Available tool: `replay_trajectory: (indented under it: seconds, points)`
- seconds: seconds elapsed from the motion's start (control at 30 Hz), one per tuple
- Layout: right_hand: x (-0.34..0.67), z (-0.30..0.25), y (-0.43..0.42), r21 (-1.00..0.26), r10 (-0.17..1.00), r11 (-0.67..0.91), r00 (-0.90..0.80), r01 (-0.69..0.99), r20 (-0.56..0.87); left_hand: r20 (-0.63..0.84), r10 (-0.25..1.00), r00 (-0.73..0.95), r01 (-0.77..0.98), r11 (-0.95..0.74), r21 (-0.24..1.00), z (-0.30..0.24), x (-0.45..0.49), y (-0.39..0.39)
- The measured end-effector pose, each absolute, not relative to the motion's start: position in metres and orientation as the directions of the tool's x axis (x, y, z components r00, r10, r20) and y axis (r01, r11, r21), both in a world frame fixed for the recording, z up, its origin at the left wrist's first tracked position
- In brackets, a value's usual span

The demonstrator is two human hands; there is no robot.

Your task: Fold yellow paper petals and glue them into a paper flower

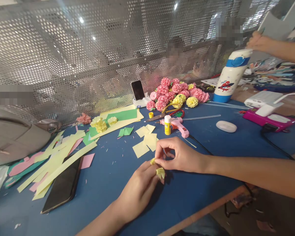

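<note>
My left hand (144,183) is closed around a small folded piece of yellow paper (160,172), which sticks out between its fingers. The thumb and forefinger of my right hand (175,155) pinch the paper's other yellow bit (152,161) beside the left fingertips. Just beyond the hands lie several yellow paper squares (151,141) and a folded green paper piece (125,131). A glue stick (167,126) stands upright in front of a pink glue gun (180,127). Scissors (159,116) lie behind them.
Pink and yellow paper flowers (177,93) are heaped near a perforated metal screen (64,65). Paper strips and a dark phone (64,183) lie at left, near a grey bag (14,134). A bottle (232,77), a purple power strip (267,119) and another person's hand (259,42) are at right.
</note>
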State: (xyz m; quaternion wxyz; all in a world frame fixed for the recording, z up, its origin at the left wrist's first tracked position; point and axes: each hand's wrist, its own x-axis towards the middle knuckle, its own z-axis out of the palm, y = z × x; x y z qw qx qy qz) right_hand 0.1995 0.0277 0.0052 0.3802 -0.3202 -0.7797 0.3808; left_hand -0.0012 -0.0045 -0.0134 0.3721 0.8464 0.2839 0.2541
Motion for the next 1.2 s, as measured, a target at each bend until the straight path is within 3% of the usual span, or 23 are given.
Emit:
replay_trajectory:
  seconds: [0.17,0.4,0.83,1.2]
  points:
    - [0.198,0.000,0.029,-0.918,0.819,0.369,-0.518,0.143,0.249,0.220,0.704,0.675,0.251,-0.500,0.829,-0.010,-0.004,-0.005]
    - [0.204,0.005,0.037,-0.980,0.720,0.201,-0.679,0.002,0.146,0.176,0.688,0.704,0.133,-0.371,0.919,-0.006,-0.009,-0.005]
    - [0.210,0.011,0.042,-0.906,0.569,0.423,-0.775,-0.010,0.274,0.087,0.603,0.793,0.048,-0.205,0.978,-0.004,-0.009,-0.007]
    - [0.212,0.012,0.042,-0.929,0.600,0.368,-0.774,0.042,0.203,0.216,0.603,0.767,0.079,-0.424,0.902,-0.006,-0.009,-0.006]
